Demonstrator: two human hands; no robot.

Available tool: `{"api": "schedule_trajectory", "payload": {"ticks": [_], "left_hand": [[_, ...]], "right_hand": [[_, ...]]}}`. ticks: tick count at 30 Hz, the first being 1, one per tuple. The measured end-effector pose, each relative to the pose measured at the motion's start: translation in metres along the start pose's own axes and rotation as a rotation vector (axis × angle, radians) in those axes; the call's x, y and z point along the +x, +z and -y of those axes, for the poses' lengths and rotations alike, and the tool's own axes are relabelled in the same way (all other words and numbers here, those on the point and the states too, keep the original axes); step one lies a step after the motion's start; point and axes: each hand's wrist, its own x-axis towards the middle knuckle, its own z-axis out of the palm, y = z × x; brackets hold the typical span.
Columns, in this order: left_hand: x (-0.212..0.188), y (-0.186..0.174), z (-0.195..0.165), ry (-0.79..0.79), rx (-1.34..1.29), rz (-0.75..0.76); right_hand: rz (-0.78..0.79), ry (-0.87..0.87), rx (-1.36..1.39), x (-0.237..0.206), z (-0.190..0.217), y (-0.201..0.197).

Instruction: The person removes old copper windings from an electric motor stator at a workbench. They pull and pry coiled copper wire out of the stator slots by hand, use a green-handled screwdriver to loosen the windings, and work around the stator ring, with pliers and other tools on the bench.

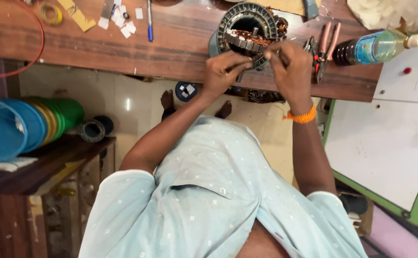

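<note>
A round motor stator (247, 21) with a grey laminated ring and copper windings lies on the wooden table (170, 45). Both my hands meet at its near rim. My left hand (224, 71) has its fingers pinched at the rim, and a thin dark piece sticks out under them. My right hand (291, 67), with an orange thread band (302, 117) on the wrist, pinches the windings beside it. What lies between the fingertips is hidden. My light blue shirt fills the lower view.
Red-handled pliers (324, 48) and a lying plastic bottle (376, 48) sit right of the stator. A blue pen (149, 21), paper scraps (123, 21), a tape roll (51, 13) and a red wire (39, 48) lie to the left. Stacked coloured bowls (22, 124) rest on a low bench; a white-green cabinet (390, 143) stands at right.
</note>
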Motion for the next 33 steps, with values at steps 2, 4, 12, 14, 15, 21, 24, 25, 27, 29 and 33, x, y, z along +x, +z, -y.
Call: {"api": "schedule_trajectory", "payload": {"ticks": [2, 4, 12, 14, 15, 21, 24, 25, 27, 29, 33], "left_hand": [[-0.008, 0.014, -0.008, -0.280, -0.162, -0.113], [-0.010, 0.028, -0.013, -0.530, -0.272, -0.161], [-0.008, 0.046, -0.013, -0.678, -0.485, -0.353], [-0.007, 0.048, -0.010, -0.702, -0.495, -0.369], [-0.006, 0.050, -0.008, -0.703, -0.499, -0.365], [-0.001, 0.046, -0.020, -0.428, 0.003, -0.309], [0.008, 0.021, -0.029, 0.075, 0.438, -0.168], [0.013, 0.012, -0.031, 0.308, 0.564, -0.097], [0.036, -0.006, -0.023, 0.320, 0.484, 0.138], [0.054, -0.018, -0.014, 0.311, 0.397, 0.319], [0.065, -0.028, -0.004, 0.216, 0.217, 0.455]], "right_hand": [[0.006, -0.105, 0.024, 0.017, -0.012, 0.004], [0.046, -0.156, 0.080, 0.034, -0.021, 0.007], [0.235, -0.119, 0.130, 0.073, -0.047, 0.007], [0.255, -0.080, 0.113, 0.079, -0.054, 0.009], [0.272, -0.034, 0.107, 0.082, -0.057, 0.011], [0.146, -0.039, 0.154, 0.071, -0.077, 0.012], [0.106, 0.123, 0.271, 0.053, -0.081, 0.001], [0.108, 0.225, 0.322, 0.043, -0.080, -0.003], [0.105, 0.245, 0.466, 0.026, -0.076, -0.009], [0.094, 0.285, 0.472, 0.011, -0.064, -0.009], [0.005, 0.302, 0.225, -0.015, -0.031, 0.004]]}}
